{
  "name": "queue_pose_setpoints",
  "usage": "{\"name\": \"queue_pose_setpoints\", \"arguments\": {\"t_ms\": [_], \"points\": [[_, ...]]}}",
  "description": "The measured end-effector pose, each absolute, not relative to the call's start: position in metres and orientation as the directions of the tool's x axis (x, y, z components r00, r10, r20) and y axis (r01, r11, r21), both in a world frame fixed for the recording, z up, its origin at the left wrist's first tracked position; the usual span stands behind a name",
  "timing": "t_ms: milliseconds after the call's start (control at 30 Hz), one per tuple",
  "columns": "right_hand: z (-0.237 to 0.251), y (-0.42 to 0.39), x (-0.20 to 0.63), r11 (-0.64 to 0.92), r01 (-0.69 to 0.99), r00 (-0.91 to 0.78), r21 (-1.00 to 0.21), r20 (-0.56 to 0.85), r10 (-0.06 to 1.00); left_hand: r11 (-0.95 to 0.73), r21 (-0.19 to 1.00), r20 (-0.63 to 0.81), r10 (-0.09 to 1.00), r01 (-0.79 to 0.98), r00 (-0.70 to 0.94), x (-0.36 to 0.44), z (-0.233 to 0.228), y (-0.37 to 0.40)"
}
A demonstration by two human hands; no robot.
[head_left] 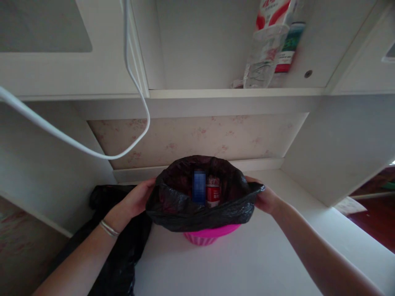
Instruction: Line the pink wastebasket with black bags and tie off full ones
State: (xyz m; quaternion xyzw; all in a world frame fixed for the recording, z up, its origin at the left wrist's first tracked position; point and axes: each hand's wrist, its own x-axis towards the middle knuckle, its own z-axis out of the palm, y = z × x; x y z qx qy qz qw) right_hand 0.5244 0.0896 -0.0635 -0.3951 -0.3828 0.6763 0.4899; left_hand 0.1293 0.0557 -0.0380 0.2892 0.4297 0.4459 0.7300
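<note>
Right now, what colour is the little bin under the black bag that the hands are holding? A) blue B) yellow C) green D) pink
D: below the black bag, which the left hand and right hand grip at either side, the bin's pink ribbed wall shows on the white desk.

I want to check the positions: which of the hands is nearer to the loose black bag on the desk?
Left. The left hand is just above the loose black bag; the right hand is across the bin.
</note>
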Motion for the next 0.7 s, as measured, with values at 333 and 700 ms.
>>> {"name": "queue_pose_setpoints", "arguments": {"t_ms": [333, 700], "points": [[-0.029, 0.138, 0.527, 0.044, -0.339, 0.079, -0.940, 0.018, 0.997, 0.121, 0.935, -0.150, 0.987, -0.334, -0.062, 0.135, -0.017, 0.090], [0.012, 0.149, 0.506, 0.104, -0.214, 0.057, -0.971, 0.094, 0.994, 0.062, 0.944, -0.108, 0.986, -0.324, -0.126, 0.137, 0.017, 0.090]]}}
